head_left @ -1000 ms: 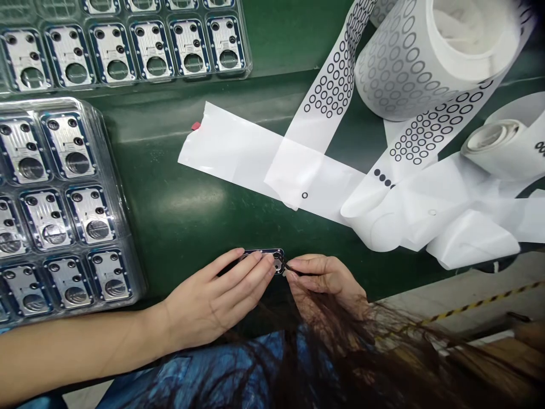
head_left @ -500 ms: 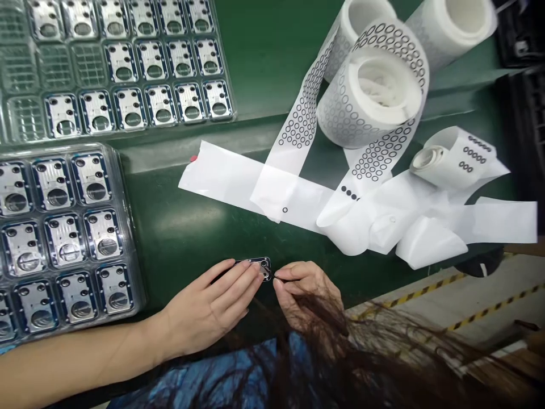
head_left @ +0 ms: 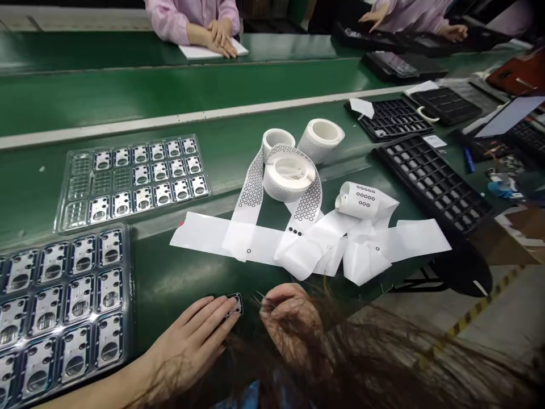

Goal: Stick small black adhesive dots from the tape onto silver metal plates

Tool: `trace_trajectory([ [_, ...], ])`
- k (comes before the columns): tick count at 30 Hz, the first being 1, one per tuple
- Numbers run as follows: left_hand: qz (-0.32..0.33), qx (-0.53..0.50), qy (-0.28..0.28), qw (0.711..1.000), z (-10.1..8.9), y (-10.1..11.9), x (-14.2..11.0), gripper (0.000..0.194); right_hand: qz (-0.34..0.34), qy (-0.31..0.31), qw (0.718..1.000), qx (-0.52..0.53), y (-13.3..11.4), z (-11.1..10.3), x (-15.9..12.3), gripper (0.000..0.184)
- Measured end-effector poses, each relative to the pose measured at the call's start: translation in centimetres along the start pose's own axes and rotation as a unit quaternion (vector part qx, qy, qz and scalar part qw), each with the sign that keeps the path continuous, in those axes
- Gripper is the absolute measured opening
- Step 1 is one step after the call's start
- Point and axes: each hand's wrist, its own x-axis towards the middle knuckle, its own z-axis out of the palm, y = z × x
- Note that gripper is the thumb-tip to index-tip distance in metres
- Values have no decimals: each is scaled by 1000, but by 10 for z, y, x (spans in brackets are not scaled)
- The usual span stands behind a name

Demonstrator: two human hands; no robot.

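My left hand [head_left: 200, 332] lies over a small metal plate [head_left: 237, 305] with a dark blue rim, its fingers covering most of it. Only the plate's right end shows, and the fingers hold it near the table's front edge. To the right, my right hand [head_left: 292, 318] is closed in a pinch on tweezers [head_left: 258, 297]. Their thin tips point left toward the plate, a short gap away from it. Strands of hair hide part of the right hand. Beyond both hands lie white strips [head_left: 213, 233] of backing paper, one bearing a single black ring.
Rolls of ring stickers [head_left: 289, 176] stand behind the strips. On the left are a clear tray of similar plates [head_left: 128, 221] and a fuller tray stack [head_left: 131, 272]. Black compartment trays [head_left: 430, 176] lie right. Across the table, a person's hands [head_left: 221, 37] rest on white paper.
The view has tilted up, showing more of the far table. My right hand has drawn the tweezers back from the plate's end. My left hand stays on the plate.
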Motion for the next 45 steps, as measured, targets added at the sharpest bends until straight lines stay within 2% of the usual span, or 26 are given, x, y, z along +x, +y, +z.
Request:
trace_trajectory([
  [3,29,-13,18,999,-15,-26,26,26,-1,-16,999,35,-4,-20,24,22],
  [6,36,-11,11,999,-25,-69,64,27,17,-17,994,103,-10,-28,68,19],
  [10,-11,10,15,1000,-17,-126,118,28,87,-37,975,200,2,-8,133,19],
  [13,9,31,8,999,0,-147,141,31,150,1,968,199,27,13,160,24],
  [17,41,37,-9,998,21,-150,143,32,178,33,967,181,58,27,166,26],
  [20,45,31,-15,998,28,-148,137,34,188,35,967,167,68,29,165,25],
  [25,40,15,-13,999,31,-148,135,32,188,23,973,135,71,34,168,22],
  [35,40,-6,-13,999,37,-148,134,29,197,40,976,79,69,35,166,19],
  [45,41,-5,-16,999,34,-145,137,29,204,28,974,91,74,37,168,17],
])
